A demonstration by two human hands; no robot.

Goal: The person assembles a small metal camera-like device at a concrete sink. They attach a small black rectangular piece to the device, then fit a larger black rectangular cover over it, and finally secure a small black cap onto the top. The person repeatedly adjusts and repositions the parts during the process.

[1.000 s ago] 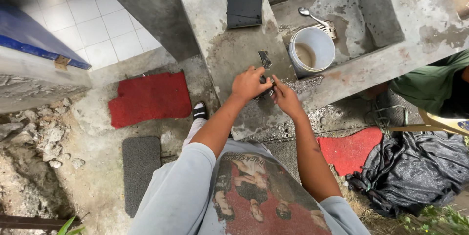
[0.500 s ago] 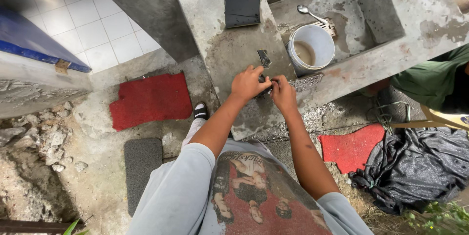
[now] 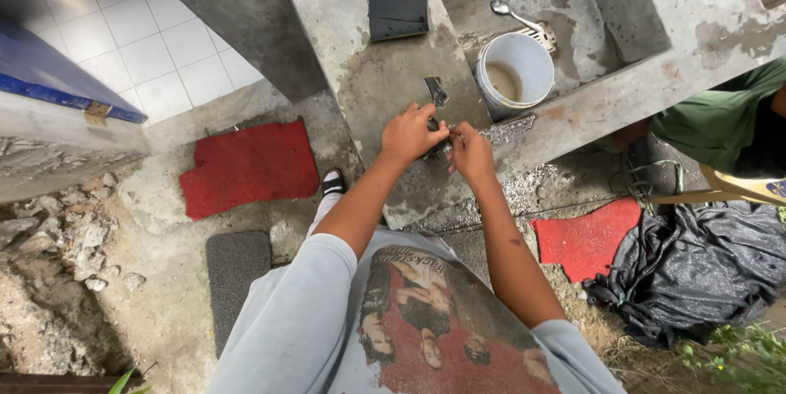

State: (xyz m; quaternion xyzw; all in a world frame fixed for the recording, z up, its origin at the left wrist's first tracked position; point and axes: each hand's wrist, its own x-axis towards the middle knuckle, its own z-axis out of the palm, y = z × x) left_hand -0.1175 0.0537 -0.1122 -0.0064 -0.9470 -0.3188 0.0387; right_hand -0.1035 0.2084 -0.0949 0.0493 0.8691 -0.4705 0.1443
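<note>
Hands have slid down the slab (image 3: 385,74): your left hand (image 3: 412,133) grips the blade (image 3: 436,92), and your right hand (image 3: 471,151) pinches its near end, mid-stroke.

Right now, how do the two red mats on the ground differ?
The left red mat is larger and lies fully in view beside the concrete slab; the right red mat is smaller and partly covered by the crumpled black plastic sheet. The left one sits by a grey mat; the right one does not. Both are red, rough-textured and flat on the ground.
</note>
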